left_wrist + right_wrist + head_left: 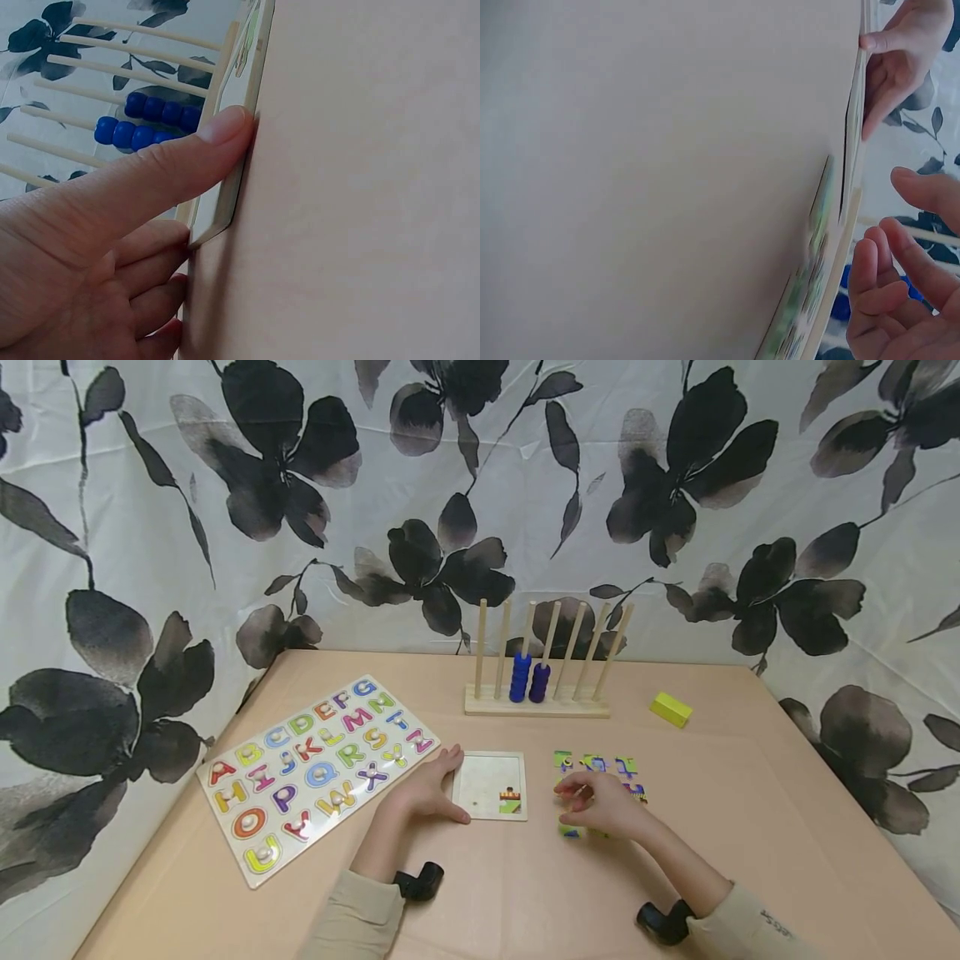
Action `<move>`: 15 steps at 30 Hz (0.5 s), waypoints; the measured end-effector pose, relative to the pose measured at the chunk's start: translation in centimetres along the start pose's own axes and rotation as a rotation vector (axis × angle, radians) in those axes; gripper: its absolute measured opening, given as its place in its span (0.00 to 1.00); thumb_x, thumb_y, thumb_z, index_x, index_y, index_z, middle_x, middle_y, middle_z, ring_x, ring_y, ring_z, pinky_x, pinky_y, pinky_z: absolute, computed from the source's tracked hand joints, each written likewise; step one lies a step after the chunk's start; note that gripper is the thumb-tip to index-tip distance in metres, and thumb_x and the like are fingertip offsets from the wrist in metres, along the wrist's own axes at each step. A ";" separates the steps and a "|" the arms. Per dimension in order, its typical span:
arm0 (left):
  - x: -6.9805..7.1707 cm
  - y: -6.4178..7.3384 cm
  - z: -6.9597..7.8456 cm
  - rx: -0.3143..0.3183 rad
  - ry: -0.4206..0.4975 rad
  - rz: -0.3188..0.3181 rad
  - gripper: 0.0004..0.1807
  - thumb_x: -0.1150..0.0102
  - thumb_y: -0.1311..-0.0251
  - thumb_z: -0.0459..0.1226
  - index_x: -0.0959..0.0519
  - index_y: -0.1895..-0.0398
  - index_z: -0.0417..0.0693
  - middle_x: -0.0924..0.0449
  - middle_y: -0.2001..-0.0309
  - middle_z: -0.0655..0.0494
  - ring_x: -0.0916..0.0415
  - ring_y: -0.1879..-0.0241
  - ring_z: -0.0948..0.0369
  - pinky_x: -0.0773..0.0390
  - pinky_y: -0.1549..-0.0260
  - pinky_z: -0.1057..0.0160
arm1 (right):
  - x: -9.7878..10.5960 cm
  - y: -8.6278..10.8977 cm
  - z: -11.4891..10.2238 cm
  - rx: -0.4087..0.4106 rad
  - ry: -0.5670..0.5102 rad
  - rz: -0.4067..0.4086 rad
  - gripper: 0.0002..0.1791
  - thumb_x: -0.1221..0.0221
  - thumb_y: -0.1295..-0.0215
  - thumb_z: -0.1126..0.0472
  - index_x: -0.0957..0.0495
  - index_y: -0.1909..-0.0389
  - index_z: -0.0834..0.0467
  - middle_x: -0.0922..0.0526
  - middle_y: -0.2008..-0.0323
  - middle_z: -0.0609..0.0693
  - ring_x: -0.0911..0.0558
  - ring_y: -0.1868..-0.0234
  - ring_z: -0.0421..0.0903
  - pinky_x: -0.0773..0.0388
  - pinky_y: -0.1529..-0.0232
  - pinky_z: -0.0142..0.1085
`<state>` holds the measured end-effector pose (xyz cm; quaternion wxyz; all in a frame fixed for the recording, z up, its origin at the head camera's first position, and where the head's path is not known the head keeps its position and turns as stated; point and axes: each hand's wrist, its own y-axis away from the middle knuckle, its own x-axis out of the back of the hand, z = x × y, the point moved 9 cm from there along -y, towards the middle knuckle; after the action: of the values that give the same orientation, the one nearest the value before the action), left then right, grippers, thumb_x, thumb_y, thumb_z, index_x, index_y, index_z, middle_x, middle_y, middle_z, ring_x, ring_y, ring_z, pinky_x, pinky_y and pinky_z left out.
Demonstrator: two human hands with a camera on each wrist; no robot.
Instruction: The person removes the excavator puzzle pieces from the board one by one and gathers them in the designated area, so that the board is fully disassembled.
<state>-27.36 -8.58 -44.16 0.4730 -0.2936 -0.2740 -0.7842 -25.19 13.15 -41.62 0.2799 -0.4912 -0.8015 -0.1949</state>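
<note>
A shallow white puzzle tray (pixel 487 777) lies flat at the middle of the table, with a small picture tile (pixel 510 802) in its lower right corner. My left hand (pixel 422 789) holds the tray by its left side; in the left wrist view the thumb (pixel 225 127) presses on the tray's edge and the other fingers curl beside it. Over several loose puzzle tiles (pixel 595 762) to the right hovers my right hand (pixel 603 806). Its thumb and fingers are bent loosely and apart in the right wrist view, and no tile shows between them. The hand hides some tiles.
An alphabet board (pixel 318 777) with colourful letters lies at the left, close to my left hand. Behind the tray stands a wooden peg counter (pixel 536 706) with blue beads on two pegs. A yellow block (pixel 671 710) sits at the back right.
</note>
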 end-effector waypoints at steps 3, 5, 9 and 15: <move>0.0 0.0 0.0 -0.002 0.002 0.002 0.57 0.23 0.68 0.41 0.46 0.33 0.35 0.53 0.30 0.45 0.61 0.31 0.48 0.53 0.34 0.52 | -0.7 -0.7 -0.4 -0.008 -0.011 -0.005 0.19 0.31 0.56 0.67 0.22 0.60 0.66 0.23 0.69 0.52 0.25 0.71 0.45 0.24 0.73 0.28; 0.0 0.0 -0.1 -0.001 0.004 0.002 0.57 0.23 0.68 0.41 0.46 0.33 0.35 0.53 0.30 0.45 0.61 0.31 0.48 0.53 0.34 0.52 | -1.1 -1.2 -0.7 -0.004 -0.006 -0.007 0.19 0.31 0.56 0.67 0.22 0.60 0.65 0.23 0.69 0.51 0.25 0.71 0.45 0.24 0.73 0.28; 0.0 -0.1 -0.2 0.002 0.008 0.003 0.57 0.23 0.68 0.40 0.45 0.33 0.35 0.52 0.30 0.45 0.61 0.31 0.48 0.53 0.34 0.52 | -1.9 -2.1 -1.1 -0.011 -0.010 -0.006 0.19 0.31 0.56 0.66 0.22 0.59 0.64 0.23 0.69 0.50 0.25 0.72 0.43 0.25 0.73 0.28; 0.0 0.0 -0.2 0.003 0.010 0.002 0.57 0.23 0.69 0.41 0.45 0.33 0.35 0.52 0.30 0.46 0.60 0.31 0.48 0.52 0.35 0.52 | -2.8 -3.3 -1.8 -0.016 -0.036 -0.004 0.20 0.30 0.57 0.66 0.21 0.60 0.63 0.23 0.70 0.50 0.26 0.72 0.42 0.26 0.74 0.29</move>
<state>-27.41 -8.66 -44.31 0.4757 -0.2893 -0.2723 -0.7848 -26.63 8.71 -42.16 0.2610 -0.4953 -0.8058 -0.1928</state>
